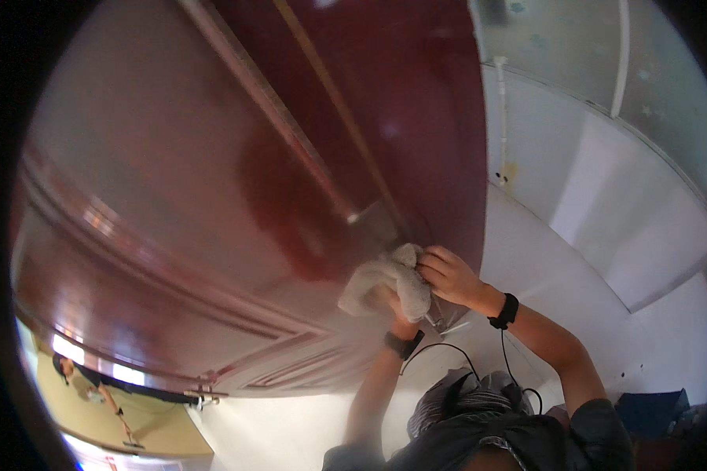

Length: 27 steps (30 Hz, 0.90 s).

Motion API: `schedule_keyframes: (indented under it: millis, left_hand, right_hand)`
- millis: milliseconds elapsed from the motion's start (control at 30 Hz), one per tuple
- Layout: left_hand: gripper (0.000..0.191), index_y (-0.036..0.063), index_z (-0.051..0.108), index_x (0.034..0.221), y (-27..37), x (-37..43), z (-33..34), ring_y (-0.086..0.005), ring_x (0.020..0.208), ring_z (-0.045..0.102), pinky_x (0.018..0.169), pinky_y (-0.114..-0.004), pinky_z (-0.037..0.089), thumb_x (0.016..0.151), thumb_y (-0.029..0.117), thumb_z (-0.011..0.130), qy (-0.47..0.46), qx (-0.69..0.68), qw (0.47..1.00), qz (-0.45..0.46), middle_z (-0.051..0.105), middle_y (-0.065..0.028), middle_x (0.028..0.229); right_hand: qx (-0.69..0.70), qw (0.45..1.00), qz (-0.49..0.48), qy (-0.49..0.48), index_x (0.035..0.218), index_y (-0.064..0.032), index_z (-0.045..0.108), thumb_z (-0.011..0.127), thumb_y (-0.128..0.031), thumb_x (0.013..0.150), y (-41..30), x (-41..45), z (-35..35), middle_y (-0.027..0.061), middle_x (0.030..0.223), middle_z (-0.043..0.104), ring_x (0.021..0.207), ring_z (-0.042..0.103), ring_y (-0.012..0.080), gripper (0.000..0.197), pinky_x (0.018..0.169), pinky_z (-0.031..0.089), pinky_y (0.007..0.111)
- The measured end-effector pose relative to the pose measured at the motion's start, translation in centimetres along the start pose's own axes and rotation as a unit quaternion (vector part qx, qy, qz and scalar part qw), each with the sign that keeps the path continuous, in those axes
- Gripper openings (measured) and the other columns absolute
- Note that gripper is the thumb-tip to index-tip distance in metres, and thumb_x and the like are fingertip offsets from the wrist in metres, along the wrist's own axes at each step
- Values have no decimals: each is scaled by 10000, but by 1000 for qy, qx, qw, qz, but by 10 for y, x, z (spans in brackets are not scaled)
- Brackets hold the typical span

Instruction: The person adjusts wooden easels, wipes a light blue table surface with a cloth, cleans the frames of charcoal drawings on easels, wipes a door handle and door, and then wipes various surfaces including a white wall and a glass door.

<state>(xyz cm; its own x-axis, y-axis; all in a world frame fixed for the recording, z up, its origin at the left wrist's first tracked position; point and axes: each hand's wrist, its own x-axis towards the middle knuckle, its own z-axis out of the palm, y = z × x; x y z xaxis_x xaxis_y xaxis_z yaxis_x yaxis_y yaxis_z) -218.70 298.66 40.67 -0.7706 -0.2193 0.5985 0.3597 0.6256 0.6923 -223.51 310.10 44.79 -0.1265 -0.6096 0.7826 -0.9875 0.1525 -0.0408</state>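
A large dark red panelled door (200, 194) spans the view before me, with a greyish film over much of it and a darker, glossy patch left of the cloth. My right hand (451, 277) grips the right edge of a bunched grey-beige towelling cloth (371, 285). From below, my left hand (396, 303) reaches into the same cloth, its fingers largely hidden by the folds. The cloth is at the door's surface, below the end of a raised moulding (283, 123). Both wrists wear black bands with thin cables.
A white wall (613, 194) with a white pipe (502, 118) lies right of the door's edge. Metal door hardware (203, 397) juts out at lower left. Beyond it, another person (73, 371) holds a long-handled tool (131, 441). A dark blue object (651, 412) lies at lower right.
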Motion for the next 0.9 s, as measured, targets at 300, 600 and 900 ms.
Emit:
schedule_keyframes:
  millis: [300, 600, 900]
  left_hand:
    - [486, -29, 328, 1115, 50, 11, 56, -358, 1053, 305, 883, -375, 247, 695, 140, 505, 0, 305, 940, 151, 327, -245, 1124]
    - [354, -11, 422, 1048, 49, 27, 162, -235, 928, 450, 792, -300, 351, 708, 63, 481, -253, -259, 929, -75, 467, -147, 1020]
    - [329, -17, 452, 999, 116, 19, 344, -133, 794, 495, 638, -248, 412, 731, 159, 525, -529, -325, 753, -220, 519, -67, 893]
  right_hand:
    - [97, 959, 263, 46, 918, 27, 456, 512, -71, 629, 26, -29, -41, 155, 925, 447, 861, 394, 315, 310, 771, 338, 360]
    - [76, 944, 320, -20, 728, -9, 489, 526, -112, 616, 86, -128, -77, 162, 735, 506, 687, 480, 308, 157, 626, 385, 368]
    - [-35, 775, 625, -92, 983, -14, 424, 530, -203, 686, 102, -239, -249, 175, 962, 431, 832, 448, 323, 367, 743, 368, 359]
